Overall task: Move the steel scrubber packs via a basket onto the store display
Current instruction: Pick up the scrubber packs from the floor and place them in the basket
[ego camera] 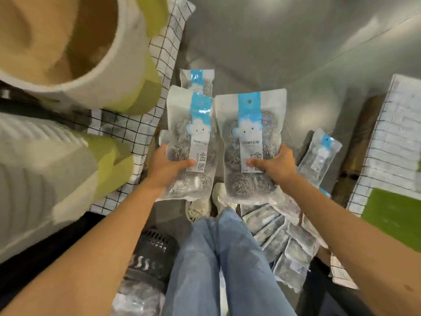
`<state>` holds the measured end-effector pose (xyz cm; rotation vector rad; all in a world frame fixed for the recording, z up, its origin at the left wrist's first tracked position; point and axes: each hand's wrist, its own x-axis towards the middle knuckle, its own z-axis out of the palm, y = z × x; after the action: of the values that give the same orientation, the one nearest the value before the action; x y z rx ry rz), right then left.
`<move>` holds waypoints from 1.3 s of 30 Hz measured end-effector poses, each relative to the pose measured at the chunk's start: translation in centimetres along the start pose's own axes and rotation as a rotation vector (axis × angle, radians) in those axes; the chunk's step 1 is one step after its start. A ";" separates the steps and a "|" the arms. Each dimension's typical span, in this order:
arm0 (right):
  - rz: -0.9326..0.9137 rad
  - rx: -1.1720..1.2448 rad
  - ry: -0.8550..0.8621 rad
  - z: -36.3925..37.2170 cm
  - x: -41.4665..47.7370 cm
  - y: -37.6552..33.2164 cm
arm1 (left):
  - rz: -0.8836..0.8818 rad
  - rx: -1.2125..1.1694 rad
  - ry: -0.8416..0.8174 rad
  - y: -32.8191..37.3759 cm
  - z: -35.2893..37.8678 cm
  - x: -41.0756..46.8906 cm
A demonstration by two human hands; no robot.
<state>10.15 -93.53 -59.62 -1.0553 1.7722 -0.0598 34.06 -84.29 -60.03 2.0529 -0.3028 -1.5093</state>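
The person stands looking down, both arms stretched forward, each hand closed around a pack of steel scrubbers. The left hand (169, 166) clamps the lower half of the left pack (190, 142), thumb across its front, and at least one more pack sits behind it, its blue top (197, 79) peeking out above. The right hand (276, 166) is clamped the same way on the right pack (249, 144), thumb pressed over the label. The two packs are held upright, side by side and almost touching, blue strips and cloud pictures facing up toward the person.

Taking the right pack as the landmark: below it are the person's pale shoes (211, 201) and blue jeans (218, 258) on the grey floor (273, 42). To its right another scrubber pack (319, 156) lies tilted, just beside a wire rack (385, 142) holding pale goods and something green. Below and right of it, a heap of further scrubber packs (280, 245) lies loose near the person's legs. Below and left of it, beneath the left forearm, stands a dark plastic basket (150, 254) with slotted walls; clear packaging shows just below its dark wall. Far left of the pack, a wire shelf (159, 62) carries large white and yellow-green rolls (95, 71).
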 end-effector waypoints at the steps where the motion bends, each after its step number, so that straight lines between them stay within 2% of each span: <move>1: -0.035 0.003 -0.021 -1.1 -1.5 -0.9 | 0.032 0.002 -0.001 1.2 -0.6 -1.6; 9: -0.253 0.201 -0.030 -8.8 -15.2 -8.1 | 0.185 -0.144 0.031 7.8 -5.3 -15.4; 16: -0.407 0.235 -0.056 -13.5 -24.3 -10.0 | 0.278 -0.293 0.004 8.8 -6.1 -25.6; 24: -0.561 0.295 -0.140 -16.3 -31.2 -10.6 | 0.435 -0.433 0.064 8.0 -7.0 -36.0; 32: -0.694 0.202 -0.389 -15.6 -37.5 -7.6 | 0.466 -0.615 0.375 -0.8 -6.2 -46.9; 39: -0.800 -0.007 -0.647 -9.3 -43.4 -5.5 | 0.397 -0.796 0.703 -11.1 -7.4 -56.4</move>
<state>10.13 -71.58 -20.59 -1.5215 0.7121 -0.1802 20.23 -45.15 -19.63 1.5914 0.1517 -0.4722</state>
